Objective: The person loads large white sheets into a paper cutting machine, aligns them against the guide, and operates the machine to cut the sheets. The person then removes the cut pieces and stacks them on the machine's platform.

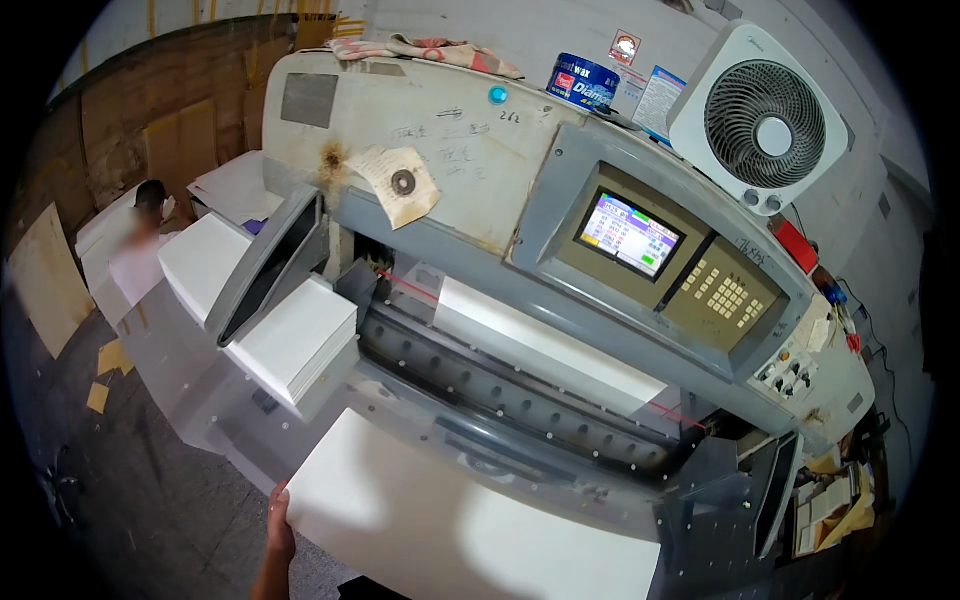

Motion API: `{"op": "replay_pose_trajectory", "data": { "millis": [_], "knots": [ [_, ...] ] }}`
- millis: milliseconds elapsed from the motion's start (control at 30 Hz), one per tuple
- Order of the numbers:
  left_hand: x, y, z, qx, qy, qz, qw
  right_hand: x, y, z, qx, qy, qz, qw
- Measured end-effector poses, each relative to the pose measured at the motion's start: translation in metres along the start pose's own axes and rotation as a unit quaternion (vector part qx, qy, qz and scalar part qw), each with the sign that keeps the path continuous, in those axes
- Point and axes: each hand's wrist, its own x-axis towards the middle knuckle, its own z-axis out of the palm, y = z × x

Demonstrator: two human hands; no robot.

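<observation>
The scene is moderately lit, with the far left, including the dark grey floor [65, 400], left dim. A broad, soft-edged shadow is cast across the large rectangular white paper [455, 510]. The small rectangular colour screen [628, 233] is brightly self-lit. Straight edges are bowed by the fisheye lens, and the corners are swallowed by black. The person in a pale shirt [138, 265] is blurred around the head.

Paper-cutting machine [470, 200]: paper [450, 510] lies before it, left hand [281, 525] at the paper's left edge; a paper stack [295, 340] stands left. On the housing, left to right: cloth [425, 52], round tin [582, 82], box fan [690, 125]. Co-worker [140, 260] beyond, far left.
</observation>
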Motion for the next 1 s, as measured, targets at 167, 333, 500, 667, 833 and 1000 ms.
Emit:
{"op": "replay_pose_trajectory", "data": {
  "millis": [167,333,500,667,833,1000],
  "knots": [
    [-0.058,-0.011,-0.034,-0.157,-0.038,-0.021,0.987,-0.039,0.017,-0.039,-0.052,0.018,-0.033,0.998],
    [-0.072,0.006,-0.022,-0.226,0.086,-0.095,0.966,-0.026,0.028,-0.05,-0.094,0.04,-0.028,0.994],
    [-0.074,0.015,-0.042,-0.292,0.094,-0.088,0.948,-0.011,0.027,-0.067,-0.06,-0.042,-0.084,0.994],
    [-0.054,0.041,-0.108,-0.19,0.145,-0.061,0.969,-0.05,0.052,-0.052,-0.052,-0.069,-0.047,0.995],
    [0.024,0.089,-0.217,-0.199,0.13,-0.054,0.97,-0.154,0.136,0.039,-0.056,-0.046,-0.026,0.997],
    [0.148,0.143,-0.333,-0.179,0.081,0.003,0.98,-0.246,0.25,0.125,-0.088,-0.078,0.004,0.993]
  ]
}}
